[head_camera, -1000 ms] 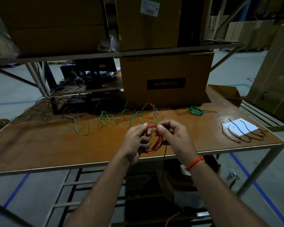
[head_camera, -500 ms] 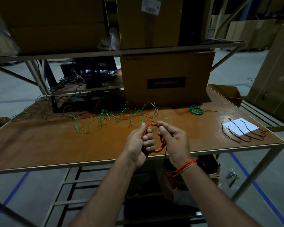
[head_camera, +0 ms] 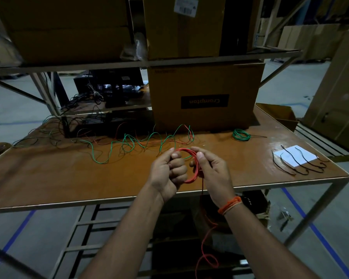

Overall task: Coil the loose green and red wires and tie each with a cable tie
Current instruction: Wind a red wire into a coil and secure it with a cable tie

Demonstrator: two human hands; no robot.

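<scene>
A: Pretty dim shot, and the back-left tangle of loose wires (head_camera: 129, 141) is hard to sort by colour. The red tail drops below the table's front edge.

B: Yeah. The red wire coil (head_camera: 191, 166) sits between both hands above that edge: left hand (head_camera: 167, 174) curled round one side, right hand (head_camera: 212, 172) pinching the other. Green coil (head_camera: 241, 135) lies back-right near the cardboard box (head_camera: 206, 97), cable ties (head_camera: 298, 163) at the table's (head_camera: 69, 178) right edge. Warehouse floor all around.

Beyond your hands, the brown table (head_camera: 48, 178) carries a big cardboard box (head_camera: 205, 97) under a metal shelf (head_camera: 129, 64); below and either side of your arms, grey floor (head_camera: 28, 238) crossed by blue tape lines (head_camera: 320, 236), all dimly lit
</scene>
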